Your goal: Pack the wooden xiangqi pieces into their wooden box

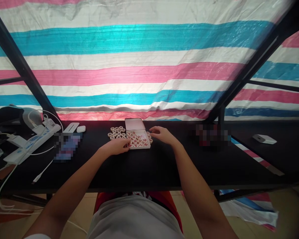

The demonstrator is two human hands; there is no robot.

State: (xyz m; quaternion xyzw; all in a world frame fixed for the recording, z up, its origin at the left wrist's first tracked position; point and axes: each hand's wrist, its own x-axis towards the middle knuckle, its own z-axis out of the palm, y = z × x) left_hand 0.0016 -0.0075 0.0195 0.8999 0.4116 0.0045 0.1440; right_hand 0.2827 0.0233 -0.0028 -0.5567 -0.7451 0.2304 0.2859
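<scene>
A shallow white box [139, 148] with its lid [135, 124] raised at the back is seen at the centre of the frame, set on a black tabletop [149, 169]. The box is filled with round pale wooden game pieces marked in red [138, 139]. A loose cluster of the same pieces [116, 132] is laid on the tabletop just left of the box, and a few more are found at its right edge.

The left hand [117, 146] is rested at the box's lower left corner, its fingers curled against the rim; whether its grip is closed on a piece cannot be told. The right hand [162, 134] is held just right of the box, its grip released, with the fingers spread above the pieces at that edge.

At the left of the frame a white power strip [31, 143] with cables and a white computer mouse [81, 128] are placed. A small white device [264, 138] is set at the far right. A tarpaulin striped in blue, pink and white [139, 73] is hung behind.
</scene>
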